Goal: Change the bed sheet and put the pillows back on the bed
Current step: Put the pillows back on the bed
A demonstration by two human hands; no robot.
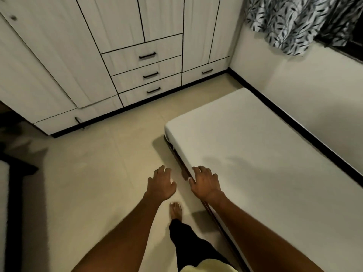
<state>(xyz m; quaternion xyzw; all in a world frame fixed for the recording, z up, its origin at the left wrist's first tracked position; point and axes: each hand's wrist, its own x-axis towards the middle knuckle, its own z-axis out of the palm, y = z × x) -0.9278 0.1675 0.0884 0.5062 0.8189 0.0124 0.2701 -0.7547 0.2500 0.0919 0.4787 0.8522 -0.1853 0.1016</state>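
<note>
Bed lies to the person's right, pushed against the wall on its far side. Its long axis runs from beside the person fwd toward the cupboards, and the foot-end corner sits ahead and slightly left of the hands. The top is plain white and flat. Can't tell if that's the bare mattress or a tight cover. No loose sheet or pillows in view. Right hand is over the near long edge of the bed, fingers spread and a bit bent, gripping nothing. It looks to hover, as its shadow falls further in on the white top, but contact can't be ruled out. Left hand is just beside it but out over the floor, off the bed, also spread and empty. So the right hand is the nearer one. The left needs a reach across to the right to get on the edge. A bare foot is on the floor just beside the bed's dark side rail. Judgement: the old sheet is prob. off and a fresh one has to be fetched, but where it is I can't see. Drawers are straight ahead past the foot end. Leaf-print curtain hangs top right above the wall side.
</note>
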